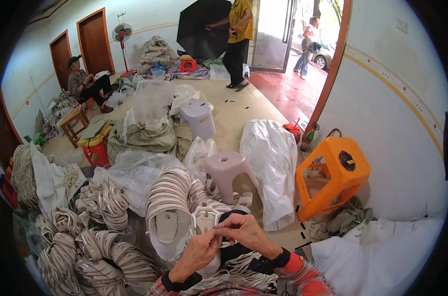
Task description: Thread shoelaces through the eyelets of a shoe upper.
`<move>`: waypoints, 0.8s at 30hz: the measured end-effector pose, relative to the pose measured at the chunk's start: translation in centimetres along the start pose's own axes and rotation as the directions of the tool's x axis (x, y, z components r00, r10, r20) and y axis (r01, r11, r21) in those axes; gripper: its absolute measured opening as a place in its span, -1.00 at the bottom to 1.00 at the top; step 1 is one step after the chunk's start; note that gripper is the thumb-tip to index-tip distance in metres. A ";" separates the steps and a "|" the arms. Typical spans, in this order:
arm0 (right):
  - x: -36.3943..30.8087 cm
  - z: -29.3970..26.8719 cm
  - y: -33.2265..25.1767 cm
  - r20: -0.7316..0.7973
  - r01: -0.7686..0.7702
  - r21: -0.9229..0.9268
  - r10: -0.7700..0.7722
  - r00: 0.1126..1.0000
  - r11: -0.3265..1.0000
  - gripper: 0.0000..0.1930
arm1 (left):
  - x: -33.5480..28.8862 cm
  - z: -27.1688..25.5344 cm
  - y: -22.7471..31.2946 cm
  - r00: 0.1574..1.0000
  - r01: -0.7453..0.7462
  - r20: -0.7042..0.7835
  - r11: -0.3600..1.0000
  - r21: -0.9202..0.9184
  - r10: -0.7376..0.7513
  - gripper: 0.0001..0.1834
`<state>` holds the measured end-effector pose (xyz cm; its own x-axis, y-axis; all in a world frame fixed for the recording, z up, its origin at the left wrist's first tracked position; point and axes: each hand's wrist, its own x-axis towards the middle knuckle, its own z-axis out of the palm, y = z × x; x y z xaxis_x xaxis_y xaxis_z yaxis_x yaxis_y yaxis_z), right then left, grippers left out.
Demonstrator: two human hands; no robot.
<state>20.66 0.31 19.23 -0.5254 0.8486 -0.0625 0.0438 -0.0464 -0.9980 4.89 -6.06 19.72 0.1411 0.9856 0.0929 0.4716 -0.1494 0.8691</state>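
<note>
My left hand and my right hand meet in front of me, fingertips pinched together. Whatever is between the fingers is too small or hidden to make out. Just beyond them lies a white shoe upper with eyelet flaps, partly covered by my hands. A dark cloth or pad shows beneath my right hand. To the left of the hands curves a long stack of nested off-white shoe uppers, its open end facing me. Loose pale laces lie in a heap below my wrists.
Bundled uppers crowd the left. Ahead stand a pinkish stool, a lilac stool and a white sack; an orange stool is at right. One person sits far left; another with a black umbrella is by the door.
</note>
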 end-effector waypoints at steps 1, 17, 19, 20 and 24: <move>0.2 -0.2 -0.2 -0.003 0.000 -0.002 0.000 1.000 1.000 -0.87 | 0.2 0.2 -0.2 1.000 -0.003 0.001 1.000 -0.002 0.003 -0.81; -1.6 -13.3 -9.0 0.008 0.032 -0.068 -0.032 0.999 0.997 -0.74 | -7.3 4.6 -9.2 0.904 -0.381 0.082 0.707 0.595 0.419 -0.75; -2.4 -14.1 -10.0 -0.012 0.053 -0.108 -0.055 0.998 0.993 -0.74 | -7.4 4.6 -10.6 0.922 -0.332 -0.021 0.818 0.469 0.386 -0.78; -2.9 -14.6 -10.4 -0.026 0.065 -0.128 -0.068 0.997 0.990 -0.74 | -7.2 4.5 -10.8 0.935 -0.291 -0.103 0.900 0.323 0.339 -0.80; -5.2 -16.5 -11.8 -0.084 0.110 -0.195 -0.128 0.988 0.975 -0.74 | -4.5 3.1 -10.3 0.955 -0.001 -0.297 0.997 0.073 0.023 -0.85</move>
<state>36.92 5.14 31.50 -0.4538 0.8886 0.0672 0.1508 0.1509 -0.9770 2.08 -9.23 8.80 -0.1130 0.9609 0.2529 0.5341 -0.1559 0.8309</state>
